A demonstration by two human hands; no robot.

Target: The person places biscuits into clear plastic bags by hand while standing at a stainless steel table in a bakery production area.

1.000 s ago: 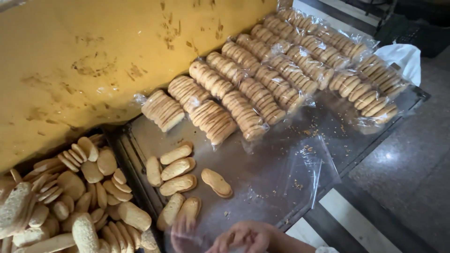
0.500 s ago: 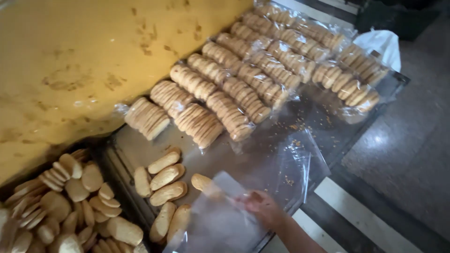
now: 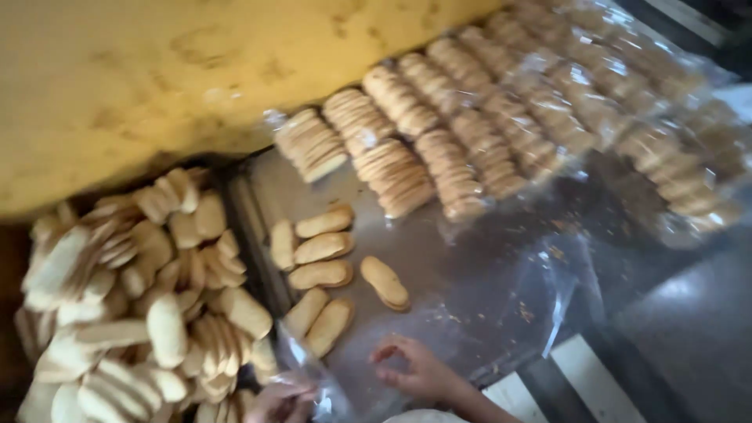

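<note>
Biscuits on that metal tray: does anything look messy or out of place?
Mostly tidy. One loose biscuit lies slanted, apart from the neat group beside it. Crumbs are scattered over the tray, and the heap on the left is jumbled, unlike the bagged rows.

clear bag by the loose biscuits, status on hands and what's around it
Left hand pinching clear bag, right hand open on metal tray. Loose biscuits just above bag. Nothing between.

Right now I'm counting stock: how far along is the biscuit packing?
Done: rows of bagged biscuits on the metal tray. In hand: left hand grips a clear bag; right hand beside it. Left: loose biscuits and the heaped pile.
</note>
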